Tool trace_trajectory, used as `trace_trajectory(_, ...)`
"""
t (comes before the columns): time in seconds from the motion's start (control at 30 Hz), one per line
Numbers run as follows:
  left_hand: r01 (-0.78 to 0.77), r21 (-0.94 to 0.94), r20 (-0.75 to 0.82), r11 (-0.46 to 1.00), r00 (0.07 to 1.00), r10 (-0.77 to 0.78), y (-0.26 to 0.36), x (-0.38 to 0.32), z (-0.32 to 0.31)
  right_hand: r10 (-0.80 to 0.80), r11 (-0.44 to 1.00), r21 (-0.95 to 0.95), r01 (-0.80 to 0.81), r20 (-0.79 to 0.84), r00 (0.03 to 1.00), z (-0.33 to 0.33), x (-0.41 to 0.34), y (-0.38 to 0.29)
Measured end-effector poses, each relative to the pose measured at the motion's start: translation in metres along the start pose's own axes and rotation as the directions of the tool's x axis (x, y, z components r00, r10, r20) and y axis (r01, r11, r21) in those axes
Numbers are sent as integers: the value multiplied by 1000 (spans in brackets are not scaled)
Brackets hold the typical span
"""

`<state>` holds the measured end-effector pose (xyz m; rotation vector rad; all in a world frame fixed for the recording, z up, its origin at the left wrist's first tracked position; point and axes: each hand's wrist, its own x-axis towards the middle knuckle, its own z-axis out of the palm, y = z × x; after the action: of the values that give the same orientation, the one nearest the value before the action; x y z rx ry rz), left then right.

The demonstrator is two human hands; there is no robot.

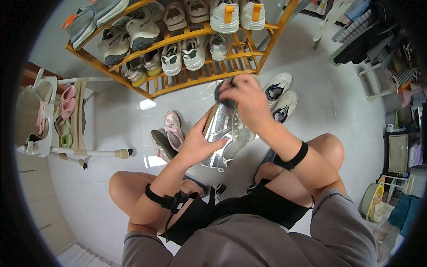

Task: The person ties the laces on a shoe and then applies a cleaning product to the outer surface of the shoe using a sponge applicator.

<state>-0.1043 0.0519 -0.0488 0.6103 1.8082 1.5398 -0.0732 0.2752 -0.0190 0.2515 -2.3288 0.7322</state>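
Observation:
A silver and grey sneaker (218, 123) with a tan sole edge is held above the floor between my knees. My left hand (199, 143) grips it along the side, thumb over the upper. My right hand (250, 101) is blurred and has its fingers bent around a dark rounded object (224, 96) at the far end of the sneaker. Blur hides what that object is, and my right hand covers part of the shoe. A thin white lace (206, 91) trails just beyond; which shoe it belongs to, I cannot tell.
A wooden shoe rack (203, 79) with several sneakers stands ahead. Pink sneakers (173, 130) lie to the left, one tipped over. White shoes (280, 83) sit right of my right hand. At far left is a white-framed rack (80, 116); hanging clothes (360, 43) are at upper right.

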Motion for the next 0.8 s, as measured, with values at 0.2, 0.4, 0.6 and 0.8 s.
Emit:
trace_trajectory(0.2, 71, 105, -8, 992, 997, -71, -4, -4, -7, -248, 950, 235, 206, 168, 954, 13, -19, -33)
trace_trajectory(0.4, 32, -11, 45, 999, 998, -32, 6, 1, 5, 112, 991, -70, -114, -40, 993, -11, 4, 30)
trace_trajectory(0.6, 28, 120, 43, 992, 999, -33, -4, -1, -4, -225, 938, 295, 180, 127, 966, 15, -31, -40)
trace_trajectory(0.8, 95, -37, 30, 995, 995, -94, 10, 0, 6, 112, 991, 87, -107, -60, 992, -3, -3, 22)
